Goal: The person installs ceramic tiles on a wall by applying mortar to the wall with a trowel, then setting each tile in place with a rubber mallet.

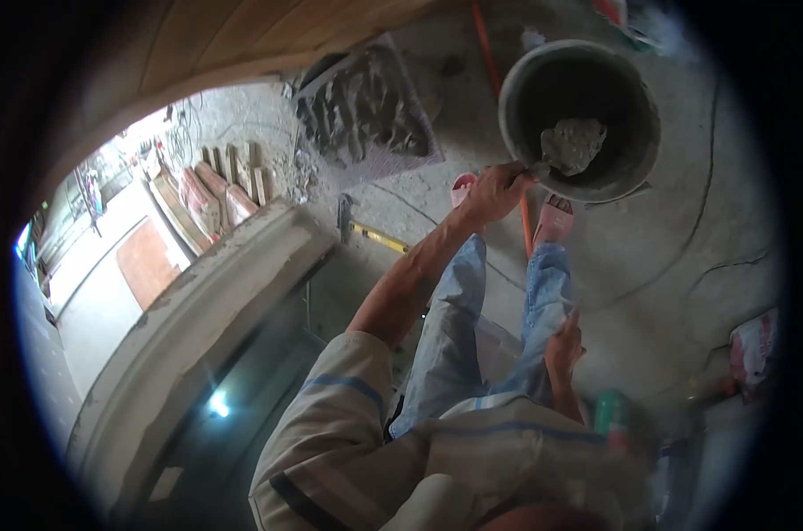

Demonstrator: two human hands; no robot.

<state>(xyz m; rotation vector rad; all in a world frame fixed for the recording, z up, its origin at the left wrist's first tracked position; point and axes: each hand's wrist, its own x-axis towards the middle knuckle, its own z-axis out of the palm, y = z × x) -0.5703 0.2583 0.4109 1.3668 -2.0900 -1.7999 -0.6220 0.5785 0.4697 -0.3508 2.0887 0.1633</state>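
My left hand (499,190) is closed around the handle of a trowel (540,168) at the near left rim of a grey bucket (513,133). A lump of wet grey mortar (577,144) covers the trowel's blade, over the bucket's opening. The inside of the bucket is dark, so its contents are hard to make out. Beside my right thigh, my right hand (563,350) rests near the jeans (543,292), its fingers loosely apart with nothing visible in them.
Dark wet mortar (366,106) lies on a sheet at the upper left. A yellow level (379,237) and a hammer-like tool (344,217) are on the floor beside a pale ledge (189,319). An orange pole (487,49) passes by the bucket. Cables (711,168) run along the right.
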